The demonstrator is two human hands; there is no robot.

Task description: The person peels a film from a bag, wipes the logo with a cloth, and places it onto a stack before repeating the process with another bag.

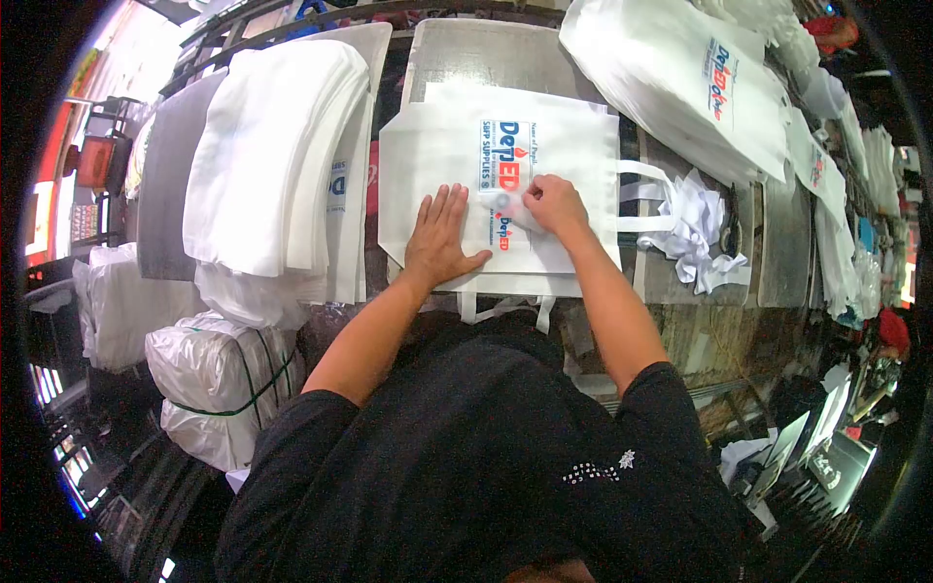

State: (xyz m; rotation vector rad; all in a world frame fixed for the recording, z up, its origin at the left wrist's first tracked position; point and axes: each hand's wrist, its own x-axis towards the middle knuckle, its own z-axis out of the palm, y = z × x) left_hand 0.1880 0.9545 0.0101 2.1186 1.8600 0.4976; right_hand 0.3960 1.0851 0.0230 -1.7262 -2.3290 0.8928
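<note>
While the person leans over the metal table [486,53], the bench around is crowded. Left of the work: tall stack of plain white bags [272,146], edges squared, just beside the piece in hand. Below that stack, off the table edge, a plastic-wrapped bundle [219,379] bound with green strapping. Upper right: a loose pile of printed bags [680,78], overlapping and sloping away. Near right: crumpled white scraps [705,228] just beside the bag's side handle [646,194]. Nothing lies over the working area except the two hands.

White bag [437,136] lies flat at the table's middle, directly in front of the person, print side up. Blue and red lettering [505,155] sits at its centre. One handle loops out to the right; another hangs over the near table edge.

Left hand [442,238]: fully spread, palm down, pressing the bag's lower half and holding nothing. Right hand [554,204]: fingers curled in, tips down on the print beside a pale blurred spot; whether they pinch anything there cannot be told.
</note>
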